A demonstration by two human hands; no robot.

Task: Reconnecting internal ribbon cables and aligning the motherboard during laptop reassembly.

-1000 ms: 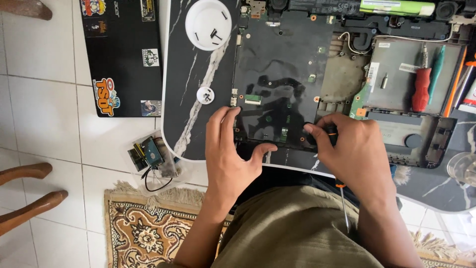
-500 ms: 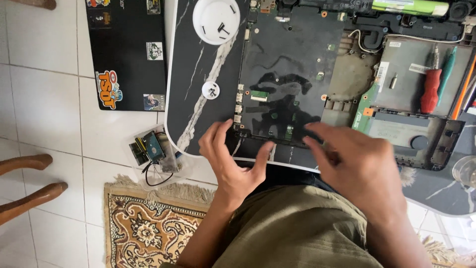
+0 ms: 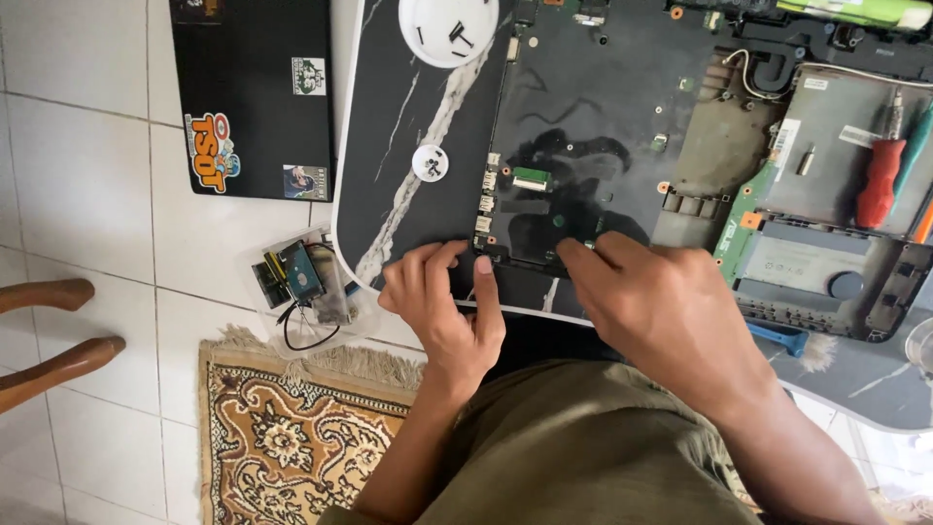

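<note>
An opened laptop base (image 3: 593,126) with its dark mainboard exposed lies on a black marble-patterned table (image 3: 389,175). My left hand (image 3: 442,306) rests at the board's near left corner, fingers curled against the table edge and thumb touching the board's edge. My right hand (image 3: 661,311) lies over the near edge of the board, fingertips pressing on it near the middle. Neither hand clearly grips anything; what lies under the right palm is hidden.
A white round dish (image 3: 449,29) with small screws and a smaller white cap (image 3: 430,162) sit on the table. A red-handled screwdriver (image 3: 880,180) lies on the laptop's right part. A stickered black laptop lid (image 3: 255,92), a clear box of parts (image 3: 301,282) and a patterned rug (image 3: 292,437) lie on the tiled floor.
Both hands slid back from the board's middle toward its near edge. My left hand's fingers have curled in. The view shifted, so the table appears farther right.
</note>
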